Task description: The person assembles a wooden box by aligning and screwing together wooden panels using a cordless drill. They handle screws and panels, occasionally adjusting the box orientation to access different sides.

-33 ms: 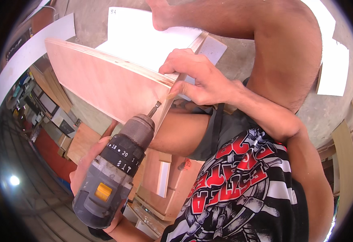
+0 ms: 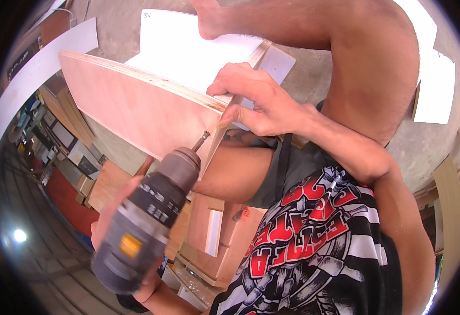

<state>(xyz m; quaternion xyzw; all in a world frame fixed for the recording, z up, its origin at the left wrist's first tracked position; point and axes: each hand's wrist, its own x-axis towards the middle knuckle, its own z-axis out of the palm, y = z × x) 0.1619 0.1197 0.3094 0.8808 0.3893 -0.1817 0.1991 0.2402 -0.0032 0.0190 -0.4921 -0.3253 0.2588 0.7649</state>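
Note:
A grey and black cordless drill [image 2: 148,210] with a yellow switch is gripped in my left hand [image 2: 113,203], which is mostly hidden behind it. Its bit [image 2: 202,140] points at the near corner of a pinkish plywood panel [image 2: 140,113]; whether the tip touches the wood cannot be told. My right hand [image 2: 264,100] is closed over that corner, thumb on the near side and fingers on the top edge. There the panel meets a second board [image 2: 260,51] running away at an angle. The panel stands on edge beside my bent leg [image 2: 235,170].
White sheets [image 2: 177,39] lie on the concrete floor [image 2: 117,29] beyond the panel, under my foot. Another white board [image 2: 434,94] is at the right. Wooden box-like pieces [image 2: 214,236] sit below my leg. A long white strip [image 2: 43,68] and stacked boards [image 2: 64,113] are at the left.
The drill's body has shifted slightly down and left and looks blurred now. The bit stays near the same spot, and my right hand has not moved.

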